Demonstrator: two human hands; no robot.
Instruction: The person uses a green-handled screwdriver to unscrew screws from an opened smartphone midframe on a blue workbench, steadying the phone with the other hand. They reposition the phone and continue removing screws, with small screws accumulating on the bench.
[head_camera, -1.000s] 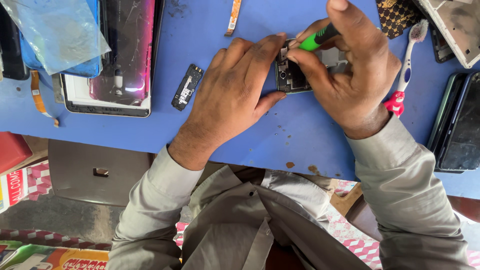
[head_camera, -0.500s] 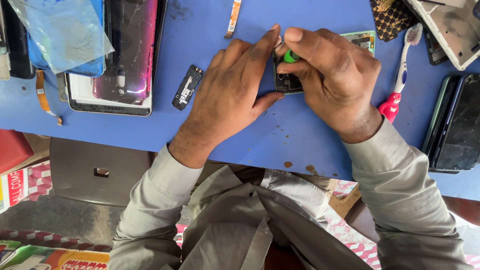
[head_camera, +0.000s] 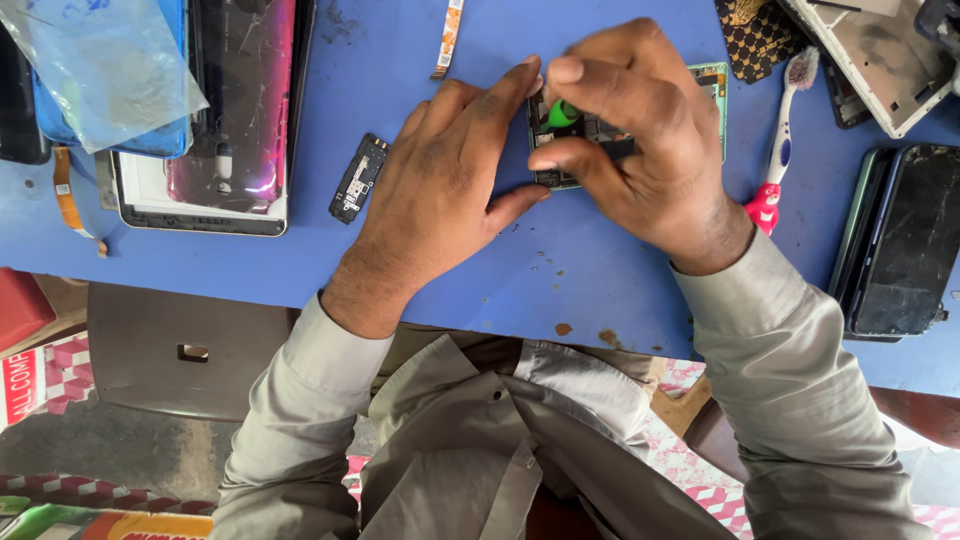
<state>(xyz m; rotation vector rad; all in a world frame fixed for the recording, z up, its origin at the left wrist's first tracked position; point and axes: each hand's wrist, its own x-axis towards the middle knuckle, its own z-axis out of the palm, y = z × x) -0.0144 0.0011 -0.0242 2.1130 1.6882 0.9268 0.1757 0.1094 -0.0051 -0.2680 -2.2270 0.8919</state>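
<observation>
An opened phone (head_camera: 610, 130) is pressed flat on the blue surface (head_camera: 520, 280) by the left hand (head_camera: 450, 190). Above it, a green tool (head_camera: 562, 112) is pinched by the right hand (head_camera: 640, 150). The tool might slip and scratch the small parts.

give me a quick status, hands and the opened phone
Left hand flat on opened phone, steadying it. Right hand pinching green-handled tool over it. Small black part lies apart on blue table.

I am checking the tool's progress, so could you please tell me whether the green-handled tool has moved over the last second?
Yes. The green-handled tool has swung from pointing toward the white toothbrush to sitting folded inside the right hand.
</observation>
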